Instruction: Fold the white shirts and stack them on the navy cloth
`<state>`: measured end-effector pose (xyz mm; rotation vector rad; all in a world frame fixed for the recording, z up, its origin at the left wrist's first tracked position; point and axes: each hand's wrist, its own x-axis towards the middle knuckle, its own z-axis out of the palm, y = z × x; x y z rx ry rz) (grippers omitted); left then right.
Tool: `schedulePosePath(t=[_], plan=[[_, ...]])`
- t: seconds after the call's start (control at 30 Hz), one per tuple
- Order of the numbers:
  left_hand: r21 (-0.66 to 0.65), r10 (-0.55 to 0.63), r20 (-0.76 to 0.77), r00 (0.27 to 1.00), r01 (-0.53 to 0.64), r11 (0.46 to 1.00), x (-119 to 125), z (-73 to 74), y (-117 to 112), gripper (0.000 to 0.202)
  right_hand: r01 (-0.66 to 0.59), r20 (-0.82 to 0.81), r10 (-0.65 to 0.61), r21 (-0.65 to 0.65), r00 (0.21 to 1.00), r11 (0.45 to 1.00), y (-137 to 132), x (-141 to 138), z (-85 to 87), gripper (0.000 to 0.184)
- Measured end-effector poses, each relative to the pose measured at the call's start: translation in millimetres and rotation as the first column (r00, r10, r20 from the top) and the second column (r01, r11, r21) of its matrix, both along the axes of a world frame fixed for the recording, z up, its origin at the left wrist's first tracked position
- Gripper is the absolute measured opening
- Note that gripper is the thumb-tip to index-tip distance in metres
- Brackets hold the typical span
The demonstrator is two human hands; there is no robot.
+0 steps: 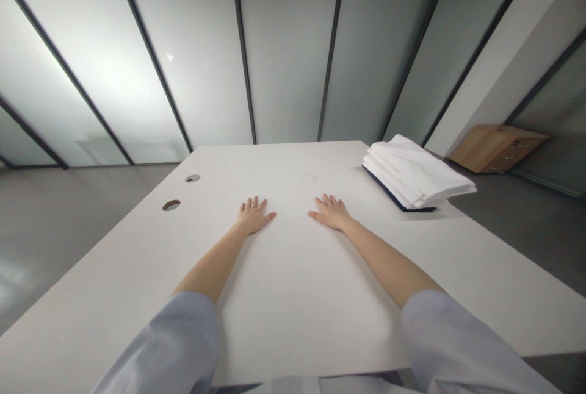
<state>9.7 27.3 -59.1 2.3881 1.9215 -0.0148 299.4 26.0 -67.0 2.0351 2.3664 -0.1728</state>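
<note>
My left hand (254, 216) lies palm down on the white table (293, 296), fingers spread and holding nothing. To its right, my right hand (333, 212) rests flat on the same surface, also with spread fingers and nothing in it. A stack of folded white cloths (416, 171) sits at the table's right side, beyond my right hand and apart from it. Under the cloths shows the edge of a dark flat item (394, 197); most of it is hidden.
Two round cable holes pierce the table at the left: an open one (171, 205) and one with a metal-looking cover (192, 179). A wooden drawer cabinet (497, 147) stands on the floor at right. Frosted panels (288, 46) with dark frames rise behind the table.
</note>
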Motion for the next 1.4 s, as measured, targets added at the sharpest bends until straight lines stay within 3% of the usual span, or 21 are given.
schedulePosePath(t=[0.97,1.4], plan=[[-0.009,0.007,-0.013,1.000,-0.007,1.000,-0.2,-1.4,1.7,0.082,0.003,0.010,-0.003,0.003,1.000,1.000,3.2,1.9,-4.2,0.089],[-0.016,0.007,-0.015,1.000,-0.007,1.000,-0.1,0.4,1.3,0.082,0.007,0.016,-0.007,-0.011,1.000,1.000,-1.2,-1.5,2.1,0.086]])
